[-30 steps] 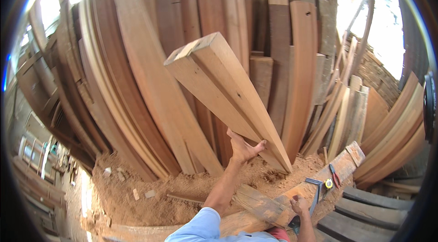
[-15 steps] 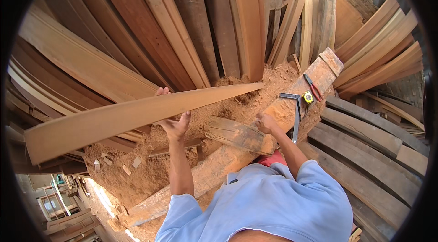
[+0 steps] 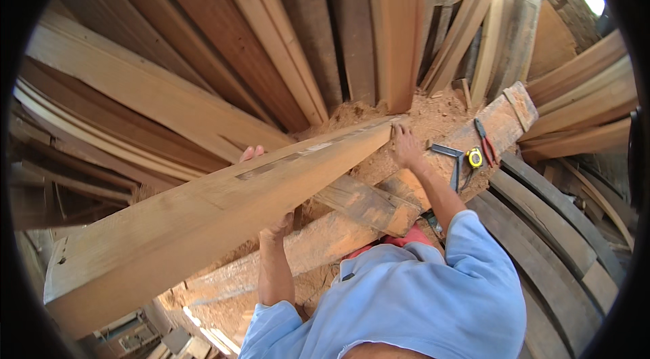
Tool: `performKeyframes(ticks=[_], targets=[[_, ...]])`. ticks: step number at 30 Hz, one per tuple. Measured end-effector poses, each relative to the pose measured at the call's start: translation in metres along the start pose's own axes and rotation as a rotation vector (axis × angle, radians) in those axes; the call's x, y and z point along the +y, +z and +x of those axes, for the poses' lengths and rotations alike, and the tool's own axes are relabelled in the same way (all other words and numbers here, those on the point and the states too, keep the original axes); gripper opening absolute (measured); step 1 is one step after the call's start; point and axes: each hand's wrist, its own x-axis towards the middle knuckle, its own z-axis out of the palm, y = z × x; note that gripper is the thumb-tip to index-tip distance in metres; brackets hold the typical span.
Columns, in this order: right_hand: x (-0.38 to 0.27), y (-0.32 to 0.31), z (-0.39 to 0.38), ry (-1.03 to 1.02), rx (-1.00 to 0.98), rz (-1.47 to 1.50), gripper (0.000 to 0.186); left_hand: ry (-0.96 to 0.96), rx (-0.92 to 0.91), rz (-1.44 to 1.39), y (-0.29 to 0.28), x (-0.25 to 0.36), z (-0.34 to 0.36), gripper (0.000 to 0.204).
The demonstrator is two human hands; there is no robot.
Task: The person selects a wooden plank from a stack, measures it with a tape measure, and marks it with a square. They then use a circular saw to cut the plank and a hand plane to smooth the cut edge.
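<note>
A long, thick wooden beam (image 3: 203, 213) stretches from the lower left to the middle of the view, held up off the sawdust. My left hand (image 3: 275, 225) is closed around its middle, thumb side on the near face and fingertips showing past the far edge; the beam hides the rest. At its narrow-looking far end, my right hand (image 3: 406, 148) grips the tip with bent fingers. Below the beam, a short weathered board (image 3: 355, 203) lies across a long, sawdust-covered timber (image 3: 308, 245) in front of me.
On the timber's right part lie a metal try square (image 3: 447, 151), a yellow tape measure (image 3: 474, 158) and red-handled pliers (image 3: 485, 139). Upright planks (image 3: 288, 27) lean at the back. Stacked dark boards (image 3: 542, 244) fill the right side. Sawdust (image 3: 440, 112) covers the ground.
My right hand has moved from beside the short board up to the beam's far end and taken hold of it. The beam has turned, showing another face, and its near end is lower.
</note>
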Motion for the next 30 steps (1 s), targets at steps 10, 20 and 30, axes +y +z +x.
performKeyframes(ticks=[10, 20, 30], targets=[[-0.013, 0.008, 0.044, -0.465, -0.181, 0.13, 0.056, -0.038, 0.238, -0.962, -0.035, -0.055, -0.06, 0.059], [-0.143, -0.001, 0.056, -0.696, -0.571, -0.309, 0.033, -0.428, 1.354, -0.874, -0.144, -0.078, -0.179, 0.104], [-0.25, 0.022, 0.012, -0.645, -0.971, -0.384, 0.054, -0.752, 1.67, -1.237, -0.235, -0.117, -0.339, 0.119]])
